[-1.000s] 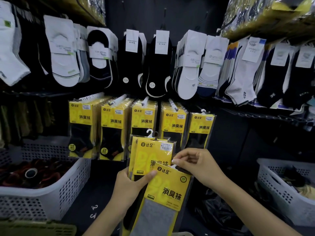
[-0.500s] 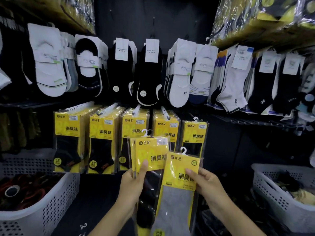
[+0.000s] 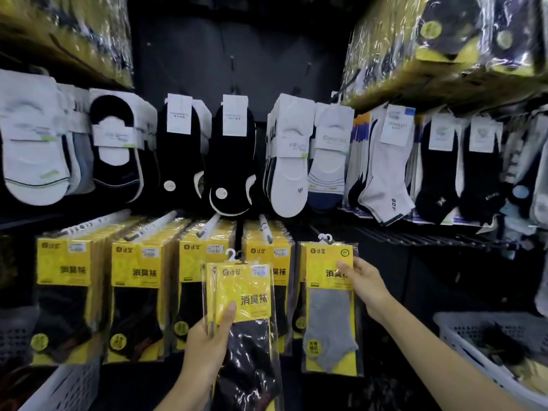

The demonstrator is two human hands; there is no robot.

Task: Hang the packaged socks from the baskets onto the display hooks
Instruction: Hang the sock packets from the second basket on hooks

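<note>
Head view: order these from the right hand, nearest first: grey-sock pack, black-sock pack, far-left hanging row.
1. grey-sock pack, held by the right hand.
2. black-sock pack, centre, in the left hand.
3. far-left hanging row, left edge.

Sock packets (image 3: pixel 241 295): glossy clear plastic sleeves over matt yellow card. Grey sock (image 3: pixel 327 324): soft knit cloth. Upper-row socks (image 3: pixel 289 170): cloth with white paper bands. Baskets (image 3: pixel 462 348): white perforated plastic. Bundles (image 3: pixel 444 46) on the top shelf: shiny crinkled film.

We can't see the peg behind the grey sock pack (image 3: pixel 329 307), so hanger seating is unclear. On the left hand (image 3: pixel 207 348), the fingers are hidden behind its pack stack (image 3: pixel 243 295) (count unreadable). The right basket (image 3: pixel 462 330) is cropped and the top bundles (image 3: pixel 444 40) are blurred.
</note>
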